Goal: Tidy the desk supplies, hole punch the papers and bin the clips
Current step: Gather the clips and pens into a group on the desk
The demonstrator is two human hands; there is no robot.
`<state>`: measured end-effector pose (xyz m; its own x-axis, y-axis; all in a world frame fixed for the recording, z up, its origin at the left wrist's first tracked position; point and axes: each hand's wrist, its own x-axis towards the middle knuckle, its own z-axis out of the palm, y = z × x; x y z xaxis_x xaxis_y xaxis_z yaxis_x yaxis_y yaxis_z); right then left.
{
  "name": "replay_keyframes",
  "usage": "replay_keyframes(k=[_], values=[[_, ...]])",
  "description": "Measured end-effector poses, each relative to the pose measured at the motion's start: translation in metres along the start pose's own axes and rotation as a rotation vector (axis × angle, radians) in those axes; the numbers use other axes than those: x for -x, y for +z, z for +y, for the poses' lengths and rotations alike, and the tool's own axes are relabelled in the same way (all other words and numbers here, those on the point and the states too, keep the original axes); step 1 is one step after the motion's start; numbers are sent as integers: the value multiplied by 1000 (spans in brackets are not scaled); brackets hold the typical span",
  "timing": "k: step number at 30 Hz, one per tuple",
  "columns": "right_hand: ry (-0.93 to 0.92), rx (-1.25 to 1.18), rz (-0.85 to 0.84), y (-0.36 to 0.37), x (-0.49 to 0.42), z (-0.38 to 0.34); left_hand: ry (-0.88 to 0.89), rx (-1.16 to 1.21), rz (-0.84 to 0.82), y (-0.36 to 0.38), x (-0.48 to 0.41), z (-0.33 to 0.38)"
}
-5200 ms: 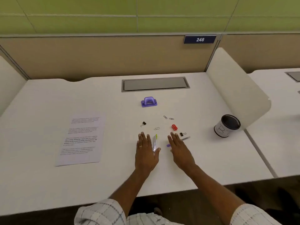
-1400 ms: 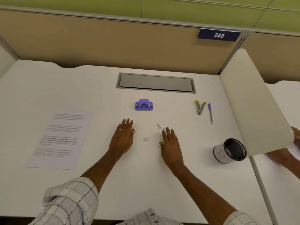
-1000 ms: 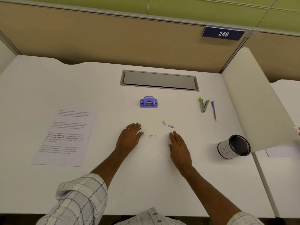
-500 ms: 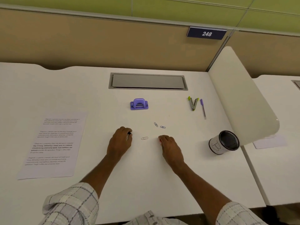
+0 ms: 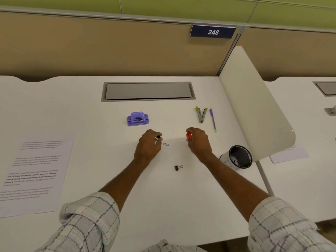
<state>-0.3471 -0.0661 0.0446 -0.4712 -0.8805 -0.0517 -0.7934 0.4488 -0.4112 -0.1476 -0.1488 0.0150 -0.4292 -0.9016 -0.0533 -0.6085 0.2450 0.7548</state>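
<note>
My left hand (image 5: 148,147) is curled at the desk's middle, pinching a small black binder clip (image 5: 159,137) at its fingertips. My right hand (image 5: 198,141) is closed around a red clip (image 5: 189,135). One silver paper clip (image 5: 165,144) lies between the hands. Nearer to me, a second black binder clip (image 5: 178,167) lies loose. A purple hole punch (image 5: 137,118) sits behind the hands. The printed paper sheet (image 5: 34,171) lies flat at the left. A black mesh cup with a white label (image 5: 238,158) stands to the right of my right wrist.
A grey-and-yellow tool (image 5: 201,114) and a purple pen (image 5: 212,119) lie side by side at the back right. A grey cable hatch (image 5: 148,91) is set into the desk. A curved white divider (image 5: 254,106) bounds the right side, with another sheet (image 5: 289,153) beyond it.
Both hands have curled from flat into fists. The left one pinched up a black binder clip, the right one a red clip. Two paper clips have gone from the desk and another black binder clip shows.
</note>
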Motion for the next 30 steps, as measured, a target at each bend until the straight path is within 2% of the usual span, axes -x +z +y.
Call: replay_keyframes(k=[4,12,24,30], values=[[55,-41,12,-28,-38,23,3,17,-36,21,-30,34],[124,75,-16,-46,-96,65,31,-53,-91,67,-88,77],[149,97,-79,-24,-130,94,-6,-118,-196,122,-146,92],[134,105,-61,-26,-129,98,15,-58,-220,126,-142,93]])
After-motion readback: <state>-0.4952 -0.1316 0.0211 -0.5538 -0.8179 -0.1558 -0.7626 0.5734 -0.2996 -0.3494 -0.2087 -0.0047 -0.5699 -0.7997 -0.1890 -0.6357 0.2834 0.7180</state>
